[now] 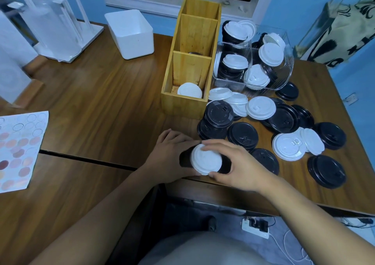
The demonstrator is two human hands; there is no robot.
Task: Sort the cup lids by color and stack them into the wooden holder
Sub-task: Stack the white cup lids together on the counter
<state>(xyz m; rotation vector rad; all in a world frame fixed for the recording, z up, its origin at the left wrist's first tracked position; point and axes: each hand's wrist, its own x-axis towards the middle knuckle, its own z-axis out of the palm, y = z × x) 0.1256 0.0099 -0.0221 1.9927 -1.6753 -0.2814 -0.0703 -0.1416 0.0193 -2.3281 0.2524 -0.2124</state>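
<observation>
Both hands meet at the table's near edge over a white lid that lies on a black lid. My right hand pinches the white lid's rim with thumb and fingers. My left hand curls round the black lid beneath it. The wooden holder stands behind them with three compartments; a white lid lies in the nearest one and something dark shows in the middle one. Several loose black lids and white lids are scattered to the right.
A clear plastic bin tipped on its side holds more black and white lids behind the pile. A white square tub and a white rack stand at the back left. A sheet of round stickers lies at the left.
</observation>
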